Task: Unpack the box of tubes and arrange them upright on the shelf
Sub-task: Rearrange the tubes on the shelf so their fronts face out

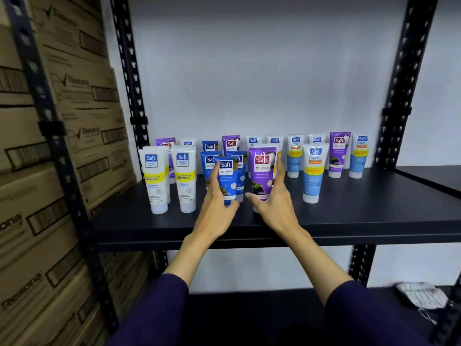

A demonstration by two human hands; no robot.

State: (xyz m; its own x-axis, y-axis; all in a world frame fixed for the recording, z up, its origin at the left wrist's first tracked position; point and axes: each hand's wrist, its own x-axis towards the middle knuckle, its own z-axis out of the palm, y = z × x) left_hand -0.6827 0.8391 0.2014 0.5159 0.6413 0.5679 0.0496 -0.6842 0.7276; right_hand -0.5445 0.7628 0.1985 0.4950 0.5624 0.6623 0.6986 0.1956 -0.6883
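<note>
Right at the front of the black shelf (349, 216), the left hand (217, 208) pinches a blue tube (228, 181) between thumb and forefinger, long axis upright, cap down. Just right of that blue tube, the right hand (273, 203) has its fingers spread around a purple tube (262, 171), thumb low and fingertips up its far side, so it looks like the nearer hand for nudging that one. Both read "Safi NATURALS". Left of the blue tube stand white tubes (183, 179) saying "Safi", "Vitamin C". Further left, stacked cartons (82, 136) read "Rexona".
</note>
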